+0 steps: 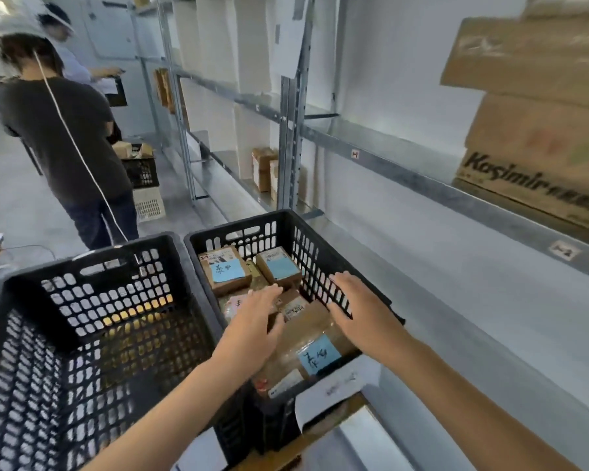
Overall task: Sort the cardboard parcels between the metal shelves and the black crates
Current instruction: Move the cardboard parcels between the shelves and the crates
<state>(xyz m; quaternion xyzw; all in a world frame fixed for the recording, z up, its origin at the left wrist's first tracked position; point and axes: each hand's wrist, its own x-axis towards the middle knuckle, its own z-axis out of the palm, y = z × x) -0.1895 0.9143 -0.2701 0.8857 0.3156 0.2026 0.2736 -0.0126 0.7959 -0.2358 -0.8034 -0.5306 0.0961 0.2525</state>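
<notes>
Two black crates stand side by side in front of me. The left crate (48, 300) looks empty. The right crate (320, 253) holds several cardboard parcels with blue notes, among them a large taped parcel (306, 348) at its near end and two small parcels (223, 270) at the far end. My left hand (255, 321) hovers open over the middle of the right crate, fingers spread above the parcels. My right hand (357, 307) is open at the crate's right wall, beside the large parcel. Neither hand grips anything.
Metal shelves (405, 164) run along the right wall, with large cardboard boxes (538, 137) at upper right and small parcels (264, 168) further down. Two people (62, 137) stand ahead on the left beside stacked crates (143, 185). More boxes sit under the right crate.
</notes>
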